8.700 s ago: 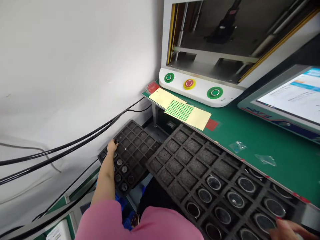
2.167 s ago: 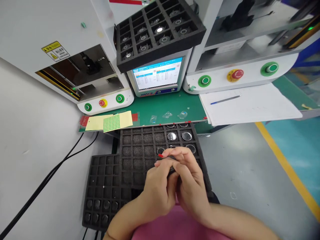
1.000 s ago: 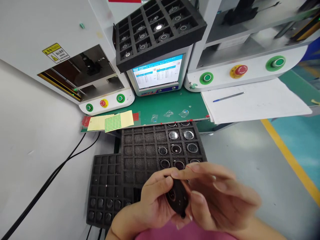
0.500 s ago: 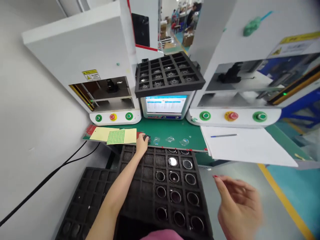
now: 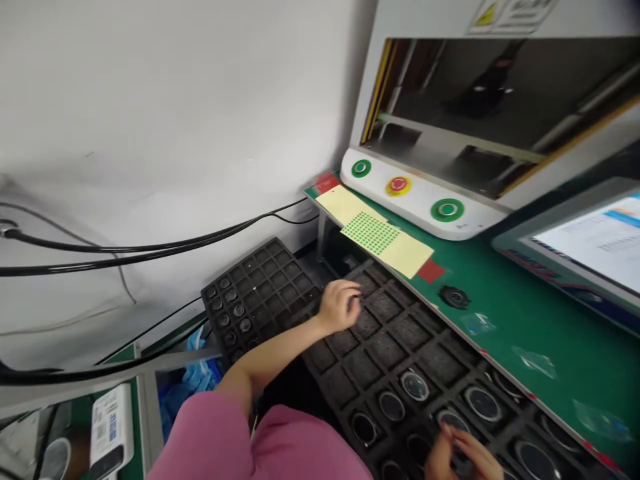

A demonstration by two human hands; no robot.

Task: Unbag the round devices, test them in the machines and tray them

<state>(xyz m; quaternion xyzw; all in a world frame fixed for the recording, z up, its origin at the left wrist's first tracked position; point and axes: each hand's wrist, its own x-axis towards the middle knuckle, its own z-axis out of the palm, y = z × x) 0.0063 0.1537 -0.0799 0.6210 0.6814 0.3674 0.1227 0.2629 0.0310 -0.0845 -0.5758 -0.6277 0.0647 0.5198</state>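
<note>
My left hand [image 5: 341, 306] is over the bare compartments of the large black foam tray [image 5: 385, 353], its fingers curled round; what they hold, if anything, is hidden. At the lower right my right hand [image 5: 463, 453] is above round, ring-edged parts in the same tray, thumb and forefinger tips pinched together. I cannot make out anything between them. A dark round part [image 5: 455, 297] lies on the green table [image 5: 480, 273], apart from both hands. Beside it are clear plastic pieces [image 5: 478, 324]. A yellow sheet with green dots [image 5: 371, 233] lies near the table's left end.
A second black tray [image 5: 265, 283] with small round parts stands at the left, below black cables [image 5: 200, 245]. A machine with green and red buttons [image 5: 420, 193] and a screen [image 5: 595, 247] stand on the table. A white device [image 5: 111, 427] is at the lower left.
The view has swung left and down. My left hand has let go of the dark round part on the table and moved back over the tray. My right hand is now over the tray, fingers pinched.
</note>
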